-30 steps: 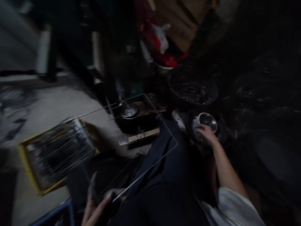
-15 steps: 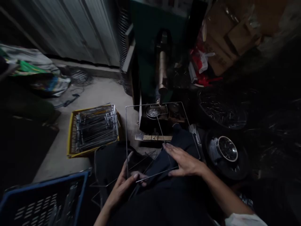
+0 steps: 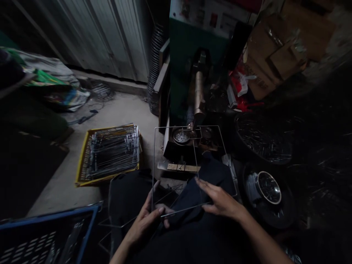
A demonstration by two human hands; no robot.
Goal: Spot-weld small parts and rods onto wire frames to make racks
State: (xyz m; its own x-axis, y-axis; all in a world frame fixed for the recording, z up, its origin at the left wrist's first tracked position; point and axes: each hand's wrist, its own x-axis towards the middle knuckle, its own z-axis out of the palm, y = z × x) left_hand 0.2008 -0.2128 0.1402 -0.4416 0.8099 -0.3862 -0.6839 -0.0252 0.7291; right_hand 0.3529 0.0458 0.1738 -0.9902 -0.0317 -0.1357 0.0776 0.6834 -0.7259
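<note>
A thin metal wire frame (image 3: 153, 165), roughly rectangular with a wire down its middle, spans the space above my lap. My left hand (image 3: 147, 214) is closed around its near left corner, thumb over the wire. My right hand (image 3: 221, 200) grips the near right part, with fingers at the middle wire and the thumb by the near wire. The frame's far edge lies under the tip of a machine's copper-coloured arm (image 3: 199, 91). Below that edge sits a round dish of small shiny metal pieces (image 3: 181, 136).
To the left stands a yellow crate (image 3: 81, 165) filled with wire parts, and nearer me a blue crate (image 3: 90, 227). On the right are a bowl (image 3: 268, 187) and a dark basin of metal pieces (image 3: 264, 141). Cardboard (image 3: 261, 66) lies behind. A corrugated metal wall (image 3: 110, 36) rises at the back left.
The view has tilted and shifted slightly, so the machine appears farther right and lower. Both hands keep their hold on the wire frame, its far edge still at the machine's tip.
</note>
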